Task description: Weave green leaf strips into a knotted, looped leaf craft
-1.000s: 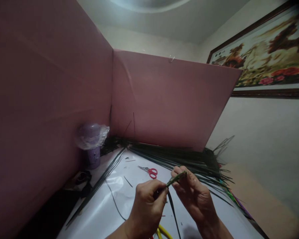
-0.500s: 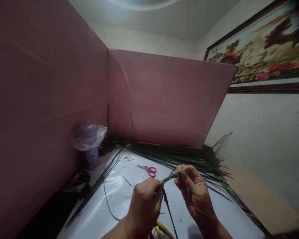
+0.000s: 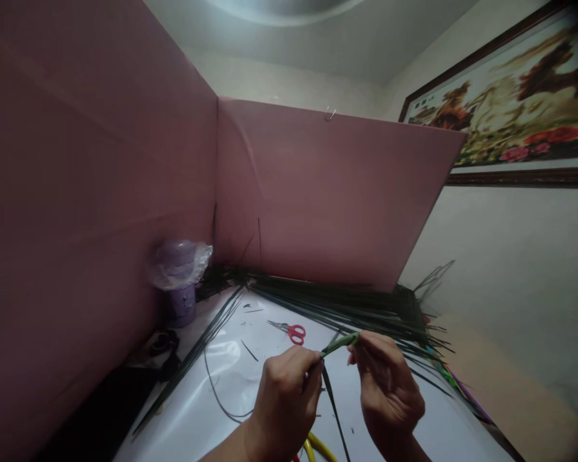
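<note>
My left hand (image 3: pixel 289 394) pinches the near end of a folded green leaf piece (image 3: pixel 340 346) above the white table. The far end of that piece sits at the fingertips of my right hand (image 3: pixel 388 382), whose fingers are closed on it. A long dark leaf strip (image 3: pixel 334 407) hangs down from beside my left fingers toward the bottom edge. Red-handled scissors (image 3: pixel 291 332) lie on the table beyond my left hand, blades pointing left. Something yellow and tubular (image 3: pixel 320 447) shows in part beneath my left wrist.
Long dark green leaf strips (image 3: pixel 337 308) are heaped along the back and right; more lie along the left edge (image 3: pixel 187 362). A purple cup with clear plastic (image 3: pixel 182 305) stands at the left. Pink panels (image 3: pixel 318 199) enclose the back and left. Leaf scraps dot the white table (image 3: pixel 231 372).
My right hand has turned, its back now more upward, and shifted slightly right along the leaf piece. My left hand keeps its pinch. The whole view has shifted slightly.
</note>
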`<state>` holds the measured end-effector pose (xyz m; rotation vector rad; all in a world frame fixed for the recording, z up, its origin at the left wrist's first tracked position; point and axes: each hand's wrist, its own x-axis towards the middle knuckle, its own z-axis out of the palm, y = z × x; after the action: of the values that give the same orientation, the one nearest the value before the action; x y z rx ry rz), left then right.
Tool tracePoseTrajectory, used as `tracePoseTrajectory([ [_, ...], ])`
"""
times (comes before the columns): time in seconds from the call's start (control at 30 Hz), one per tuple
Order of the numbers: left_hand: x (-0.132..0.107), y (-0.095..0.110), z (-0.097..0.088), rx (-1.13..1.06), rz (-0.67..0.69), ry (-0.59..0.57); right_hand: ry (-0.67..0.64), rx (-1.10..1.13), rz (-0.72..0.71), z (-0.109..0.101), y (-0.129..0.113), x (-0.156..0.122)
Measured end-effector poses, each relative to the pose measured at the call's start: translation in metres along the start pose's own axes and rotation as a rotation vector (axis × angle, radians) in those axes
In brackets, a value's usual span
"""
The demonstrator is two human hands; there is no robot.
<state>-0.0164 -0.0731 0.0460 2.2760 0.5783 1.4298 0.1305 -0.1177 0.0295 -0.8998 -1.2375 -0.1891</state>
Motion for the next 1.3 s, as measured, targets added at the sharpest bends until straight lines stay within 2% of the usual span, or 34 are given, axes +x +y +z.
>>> tracePoseTrajectory([
  [0.13, 0.001, 0.001, 0.000, -0.017, -0.018, -0.002, -0.045, 0.001, -0.002, -0.002, -0.002, -0.001],
  [0.23, 0.002, 0.001, -0.001, -0.091, -0.049, 0.002, -0.147, -0.027, -0.037, -0.003, -0.004, -0.002],
  [0.3, 0.003, 0.002, -0.002, -0.190, -0.128, 0.003, -0.229, -0.043, -0.072, -0.002, -0.005, -0.004],
  [0.37, 0.004, 0.003, -0.002, -0.338, -0.269, -0.006, -0.223, -0.017, -0.066, -0.001, -0.007, -0.005],
  [0.43, 0.007, 0.005, -0.003, -0.507, -0.429, -0.026, -0.174, 0.018, -0.009, 0.001, -0.008, -0.006],
  [0.5, 0.010, 0.007, -0.003, -0.657, -0.543, -0.038, -0.189, -0.005, 0.042, 0.002, -0.008, -0.004],
  [0.63, 0.015, 0.007, -0.004, -0.812, -0.635, -0.039, -0.335, -0.061, 0.161, 0.005, -0.012, 0.001],
  [0.73, 0.016, 0.005, -0.004, -0.837, -0.659, -0.072, -0.303, 0.022, 0.333, 0.009, -0.017, 0.005],
  [0.8, 0.016, 0.004, -0.003, -0.843, -0.661, -0.088, -0.309, 0.076, 0.380, 0.011, -0.021, 0.008],
  [0.97, 0.016, 0.006, -0.003, -0.867, -0.639, -0.121, -0.336, 0.151, 0.394, 0.012, -0.023, 0.012],
  [1.03, 0.014, 0.006, -0.003, -0.864, -0.626, -0.142, -0.324, 0.116, 0.356, 0.010, -0.020, 0.011],
  [1.1, 0.013, 0.004, -0.003, -0.833, -0.593, -0.153, -0.367, 0.040, 0.250, 0.007, -0.016, 0.011],
  [1.17, 0.011, 0.003, -0.003, -0.742, -0.494, -0.139, -0.422, -0.050, 0.115, 0.003, -0.011, 0.010],
  [1.3, 0.008, 0.004, -0.007, -0.424, -0.150, -0.054, -0.427, -0.183, -0.071, -0.002, 0.000, 0.012],
])
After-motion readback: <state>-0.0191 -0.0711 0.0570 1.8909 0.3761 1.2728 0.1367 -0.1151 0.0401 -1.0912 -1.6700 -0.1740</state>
